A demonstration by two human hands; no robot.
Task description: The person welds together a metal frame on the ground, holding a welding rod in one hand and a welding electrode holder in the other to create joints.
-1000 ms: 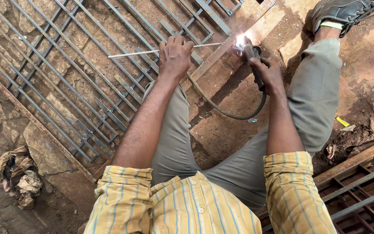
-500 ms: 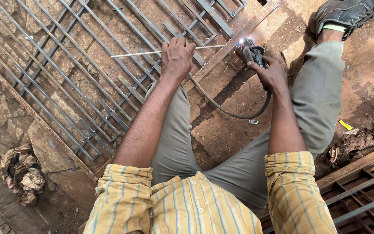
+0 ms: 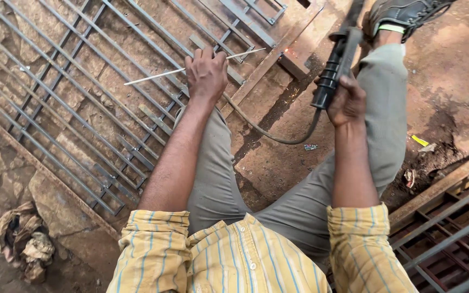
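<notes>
Left hand (image 3: 207, 73) pinches welding rod (image 3: 183, 70); right hand (image 3: 346, 100) clasps electrode holder (image 3: 335, 68).

Electrode holder (image 3: 333, 70) up, arc out

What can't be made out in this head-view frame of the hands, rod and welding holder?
- Holder tip: the black welding holder in the right hand is blurred toward the top edge, so its clamp end cannot be read.
- Left grip: the left hand shows only its back; how the fingers pinch the thin rod is hidden.
- Cable: its far end passes behind the left arm.
- Metal grille: cut off by the frame edges.
</notes>
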